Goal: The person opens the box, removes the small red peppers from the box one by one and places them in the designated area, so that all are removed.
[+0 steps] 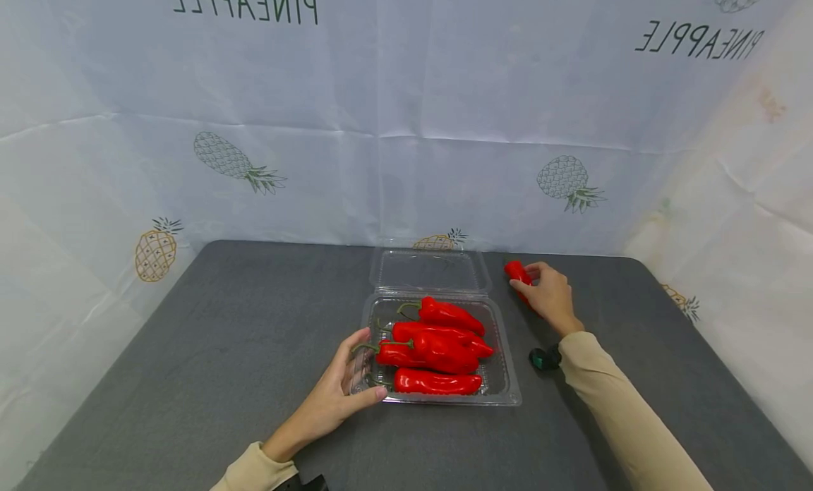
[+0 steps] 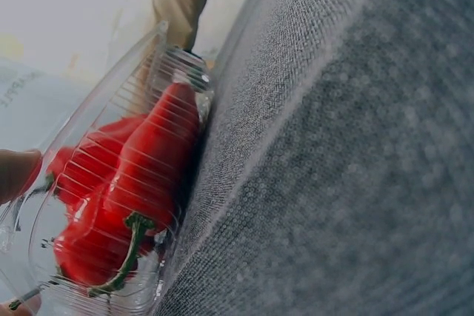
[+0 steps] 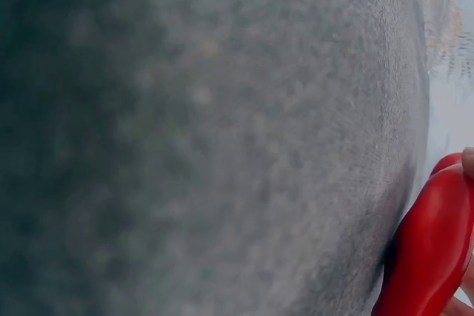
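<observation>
Beige sleeves (image 1: 625, 413) crossed the bottom of my feed. Clear tray (image 1: 452, 400), lower center, held red peppers (image 1: 444, 351), its right wall (image 1: 506, 353) between them and the right hand (image 1: 551, 293); folded-back lid (image 1: 432, 270) behind. Left hand (image 1: 329, 392) gripped the tray's left side. Right hand clamped one pepper (image 1: 516, 270), smooth, glossy, right of center.

red pepper (image 1: 516, 269) partly behind right hand (image 1: 551, 296)

Curtained-off wkspace: grey tbl (image 1: 254, 322), pineapple-print drapes (image 1: 444, 89)
</observation>
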